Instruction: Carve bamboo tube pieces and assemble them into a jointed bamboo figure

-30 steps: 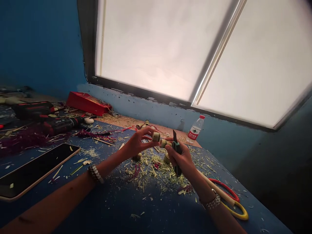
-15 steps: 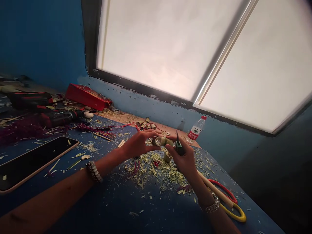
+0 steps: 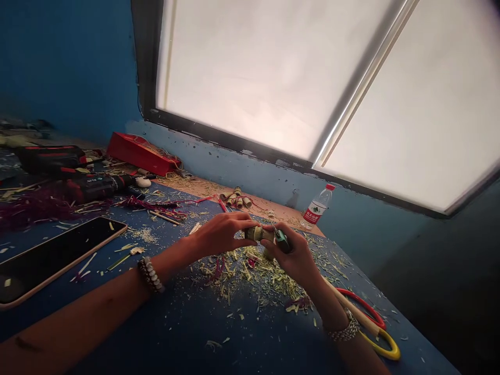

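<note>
Between both hands is a short piece of bamboo [image 3: 254, 233], greenish with a paler carved band round its middle. My left hand [image 3: 221, 233] pinches its left end between thumb and fingers. In my right hand [image 3: 291, 255] is a carving knife [image 3: 282, 240] with a dark and green handle; its thin blade points up and away, beside the bamboo. The right thumb presses against the bamboo's right end. Behind that hand, another short bamboo piece [image 3: 269, 253] stands partly hidden among pale green shavings [image 3: 269, 278] on the blue tabletop.
Scissors with red and yellow handles [image 3: 390, 348] lie by my right forearm. At the back are a water bottle [image 3: 315, 209], several bamboo pieces on red cord [image 3: 236, 199] and a red box [image 3: 142, 154]. A phone [image 3: 58, 260] and a power drill [image 3: 91, 187] lie at left.
The bamboo has turned, so its open end no longer faces me. My right hand has tilted the knife, whose blade now leans left, nearer the bamboo.
</note>
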The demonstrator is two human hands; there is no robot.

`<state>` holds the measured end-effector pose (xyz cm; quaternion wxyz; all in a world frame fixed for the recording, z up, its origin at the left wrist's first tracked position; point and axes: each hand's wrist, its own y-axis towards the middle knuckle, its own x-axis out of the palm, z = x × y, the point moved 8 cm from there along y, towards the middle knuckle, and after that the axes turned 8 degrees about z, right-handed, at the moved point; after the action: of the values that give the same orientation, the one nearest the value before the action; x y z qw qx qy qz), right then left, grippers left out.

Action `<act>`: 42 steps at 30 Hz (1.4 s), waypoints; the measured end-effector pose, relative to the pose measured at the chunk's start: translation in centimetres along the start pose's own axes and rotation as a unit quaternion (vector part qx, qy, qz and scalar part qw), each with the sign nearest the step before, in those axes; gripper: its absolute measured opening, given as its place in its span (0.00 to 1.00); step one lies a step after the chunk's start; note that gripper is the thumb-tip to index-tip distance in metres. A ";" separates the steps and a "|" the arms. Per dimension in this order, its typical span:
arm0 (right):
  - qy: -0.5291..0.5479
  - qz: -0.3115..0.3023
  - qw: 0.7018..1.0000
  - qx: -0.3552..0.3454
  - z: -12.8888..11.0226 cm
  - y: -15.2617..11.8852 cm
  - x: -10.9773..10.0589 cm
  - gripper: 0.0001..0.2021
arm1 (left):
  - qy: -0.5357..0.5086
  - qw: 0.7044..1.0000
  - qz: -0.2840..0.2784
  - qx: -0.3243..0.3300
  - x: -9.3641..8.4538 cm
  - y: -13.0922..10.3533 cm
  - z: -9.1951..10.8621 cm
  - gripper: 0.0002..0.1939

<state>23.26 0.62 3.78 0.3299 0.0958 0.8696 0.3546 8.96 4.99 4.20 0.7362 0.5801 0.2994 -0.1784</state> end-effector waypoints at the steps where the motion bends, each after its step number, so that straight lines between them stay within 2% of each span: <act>1: -0.003 -0.001 1.000 0.005 0.0 0.0 0.0 0.12 | -0.003 1.000 0.008 0.000 -0.1 0.0 0.0 0.20; 5: 0.029 0.001 0.999 0.039 -0.3 0.1 -0.3 0.17 | -0.041 0.997 0.050 -0.029 -0.7 0.3 0.0 0.20; 7: 0.071 -0.003 0.995 0.073 -0.3 0.1 -0.5 0.21 | -0.063 0.994 0.064 -0.057 -0.9 0.4 -0.2 0.19; 10: 0.142 0.008 0.983 0.119 0.0 0.3 -0.8 0.21 | -0.088 0.989 0.075 -0.095 -1.1 0.4 -0.7 0.17; 14: 0.236 0.074 0.957 0.153 0.7 0.4 -1.3 0.20 | -0.096 0.987 0.056 -0.115 -0.7 0.3 -1.1 0.19; 17: 0.263 0.089 0.949 0.149 0.6 0.4 -1.4 0.19 | -0.094 0.988 0.027 -0.116 -0.1 0.1 -1.2 0.20; 22: 0.263 0.069 0.953 0.133 0.1 0.3 -1.3 0.21 | -0.109 0.985 0.005 -0.135 0.5 0.0 -1.3 0.21; 26: 0.273 0.080 0.948 0.146 0.6 0.1 -1.2 0.17 | -0.153 0.979 -0.013 -0.132 0.7 0.1 -0.9 0.19; 31: 0.194 0.100 0.963 0.158 0.9 -0.2 -0.8 0.20 | -0.180 0.974 -0.008 -0.136 0.8 0.1 -0.5 0.19; 38: 0.145 0.176 0.967 0.113 0.9 -0.9 -0.6 0.22 | -0.161 0.979 0.002 -0.123 0.8 0.1 -0.3 0.14; 42: 0.078 0.208 0.971 0.089 0.6 -1.0 -1.1 0.21 | -0.143 0.983 -0.018 -0.115 1.1 -0.1 0.2 0.14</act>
<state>24.55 -0.23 3.30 0.1706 0.2755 0.8815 0.3433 9.80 4.91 3.45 0.8299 0.4545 0.2196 -0.2374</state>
